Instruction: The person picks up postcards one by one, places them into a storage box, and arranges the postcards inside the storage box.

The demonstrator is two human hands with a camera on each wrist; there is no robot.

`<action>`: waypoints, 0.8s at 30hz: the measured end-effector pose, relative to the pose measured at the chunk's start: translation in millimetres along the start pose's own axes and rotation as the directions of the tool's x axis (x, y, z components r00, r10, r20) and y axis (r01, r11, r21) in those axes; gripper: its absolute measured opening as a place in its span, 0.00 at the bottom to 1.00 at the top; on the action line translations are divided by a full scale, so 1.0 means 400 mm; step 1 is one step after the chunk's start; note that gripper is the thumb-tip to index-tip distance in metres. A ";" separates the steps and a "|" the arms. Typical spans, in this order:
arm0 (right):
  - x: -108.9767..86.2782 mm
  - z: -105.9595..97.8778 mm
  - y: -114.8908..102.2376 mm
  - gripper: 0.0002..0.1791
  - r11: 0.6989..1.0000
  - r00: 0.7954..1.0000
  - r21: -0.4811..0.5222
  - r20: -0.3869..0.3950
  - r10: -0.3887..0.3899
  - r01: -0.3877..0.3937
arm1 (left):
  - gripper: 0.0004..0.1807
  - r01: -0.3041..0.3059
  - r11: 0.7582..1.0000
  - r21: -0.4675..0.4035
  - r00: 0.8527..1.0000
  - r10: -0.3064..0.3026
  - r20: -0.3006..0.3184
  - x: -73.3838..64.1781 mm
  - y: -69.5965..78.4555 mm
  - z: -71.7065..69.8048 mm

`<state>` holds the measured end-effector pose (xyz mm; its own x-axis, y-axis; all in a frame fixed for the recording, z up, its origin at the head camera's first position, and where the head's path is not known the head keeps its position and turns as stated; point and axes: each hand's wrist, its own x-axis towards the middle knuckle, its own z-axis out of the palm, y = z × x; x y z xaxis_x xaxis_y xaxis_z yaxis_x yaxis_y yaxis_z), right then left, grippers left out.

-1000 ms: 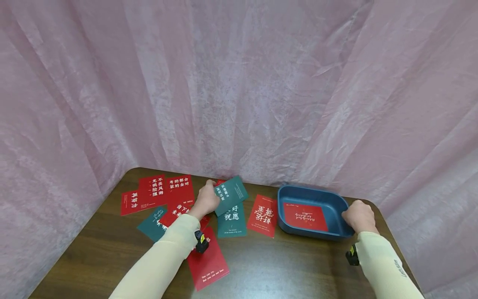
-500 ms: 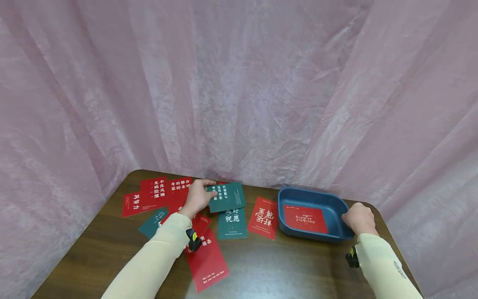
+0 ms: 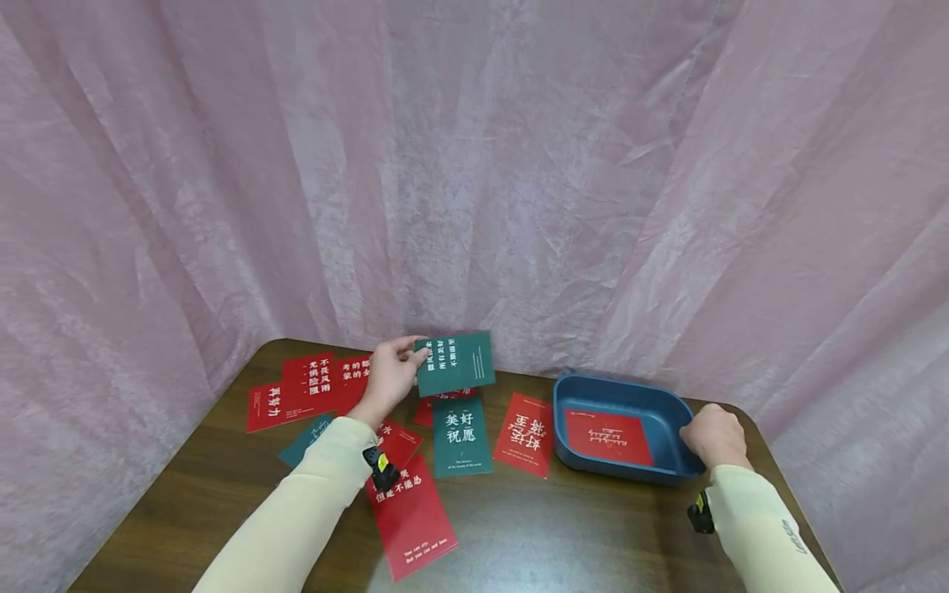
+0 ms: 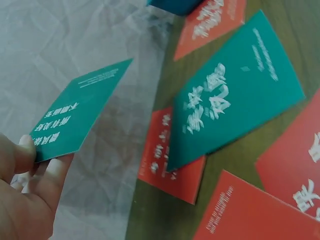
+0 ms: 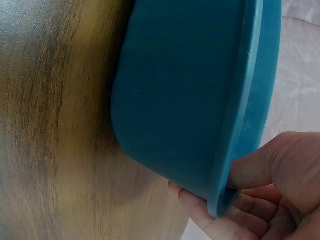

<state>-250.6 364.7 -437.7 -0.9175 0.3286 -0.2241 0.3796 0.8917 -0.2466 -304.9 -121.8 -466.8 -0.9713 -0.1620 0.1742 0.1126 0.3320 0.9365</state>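
My left hand [image 3: 390,375] pinches a green card [image 3: 455,363] with white writing by its left edge, thumb on the printed face. The left wrist view shows this green card [image 4: 82,110] raised off the table and tilted. Below it lie another green card [image 3: 463,438] and a partly covered red card [image 4: 172,160]. With thumb inside and fingers outside, my right hand [image 3: 715,436] grips the right end of a blue tray [image 3: 561,445]. In the right wrist view the thumb hooks over the rim of the blue tray [image 5: 175,90]. A red card [image 3: 608,436] lies flat inside the tray.
Several red cards, among them one at the front [image 3: 415,523], lie overlapping on the left of the wooden table [image 3: 549,535]. A green card [image 3: 307,441] is partly under them. One red card [image 3: 525,435] lies just left of the tray. A pink curtain [image 3: 474,181] hangs behind.
The green card in my left hand has risen and turned more level, uncovering the green and red cards beneath. My right hand keeps its grip on the tray, which has hardly moved.
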 end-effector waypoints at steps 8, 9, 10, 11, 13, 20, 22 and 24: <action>0.001 -0.001 -0.004 0.14 1.000 1.000 -0.004 -0.012 0.013 -0.013 | 0.19 0.136 0.968 -0.212 0.990 -0.126 0.064 0.010 0.050 -0.005; 0.001 0.000 -0.004 0.14 1.000 1.000 -0.005 -0.010 0.014 -0.014 | 0.19 0.148 0.962 -0.229 0.988 -0.135 0.074 0.010 0.057 -0.005; 0.002 0.000 -0.004 0.14 1.000 1.000 -0.005 -0.012 0.014 -0.014 | 0.19 0.152 0.958 -0.242 0.987 -0.136 0.079 0.011 0.065 -0.005; 0.002 0.000 -0.004 0.15 1.000 1.000 -0.002 -0.012 0.013 -0.013 | 0.19 0.152 0.955 -0.254 0.987 -0.135 0.084 0.012 0.073 -0.005; 0.001 0.002 -0.002 0.15 1.000 1.000 -0.001 -0.011 0.007 -0.007 | 0.18 0.142 0.952 -0.271 0.989 -0.123 0.086 0.009 0.090 -0.002; -0.008 0.012 0.007 0.13 1.000 1.000 -0.001 0.004 -0.011 0.011 | 0.17 0.092 0.941 -0.327 0.994 -0.070 0.081 -0.002 0.144 0.020; -0.007 0.011 0.004 0.13 1.000 1.000 -0.002 -0.004 -0.016 0.016 | 0.15 0.064 0.943 -0.326 0.996 -0.038 0.084 0.002 0.157 0.027; -0.006 0.009 0.000 0.13 1.000 1.000 -0.001 -0.012 -0.015 0.015 | 0.15 0.030 0.950 -0.311 0.996 -0.003 0.088 0.007 0.169 0.034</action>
<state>-247.9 362.8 -440.7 -0.9246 0.3185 -0.2089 0.3653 0.8969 -0.2492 -302.7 -87.2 -407.0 -0.9862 -0.0807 0.1444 0.1432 0.0212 0.9895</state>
